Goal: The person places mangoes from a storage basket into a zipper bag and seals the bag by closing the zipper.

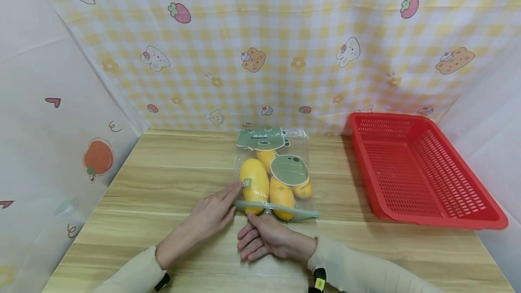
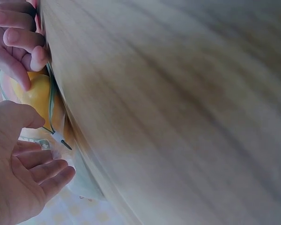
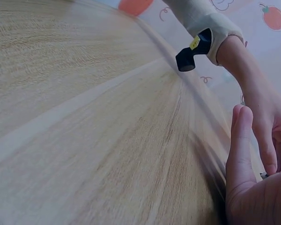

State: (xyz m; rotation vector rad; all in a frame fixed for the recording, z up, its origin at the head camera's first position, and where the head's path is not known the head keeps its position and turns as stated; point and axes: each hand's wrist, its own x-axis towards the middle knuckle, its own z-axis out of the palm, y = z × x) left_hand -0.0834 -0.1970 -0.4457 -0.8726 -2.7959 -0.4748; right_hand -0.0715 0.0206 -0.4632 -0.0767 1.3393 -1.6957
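A clear zip bag (image 1: 306, 146) with green printed patches lies on the wooden table, its green zip edge (image 1: 303, 214) toward me. Several smooth yellow oval fruits (image 1: 254, 177) are inside, two of them at the mouth. My left hand (image 1: 209, 209) is at the bag's near left corner, fingers stretched along its side. In the left wrist view, that hand's thumb is beside the corner of the zip strip (image 2: 50, 101), with a gap between thumb and fingers. My right hand (image 1: 270, 237) is in front of the mouth, thumb tip at the zip edge, other fingers loosely bent below, holding nothing.
A red perforated plastic basket (image 1: 366, 180) stands on the right of the table (image 1: 163, 162). A yellow checked cloth (image 1: 293, 89) hangs behind the table, and a white printed cloth (image 1: 36, 148) hangs at the left.
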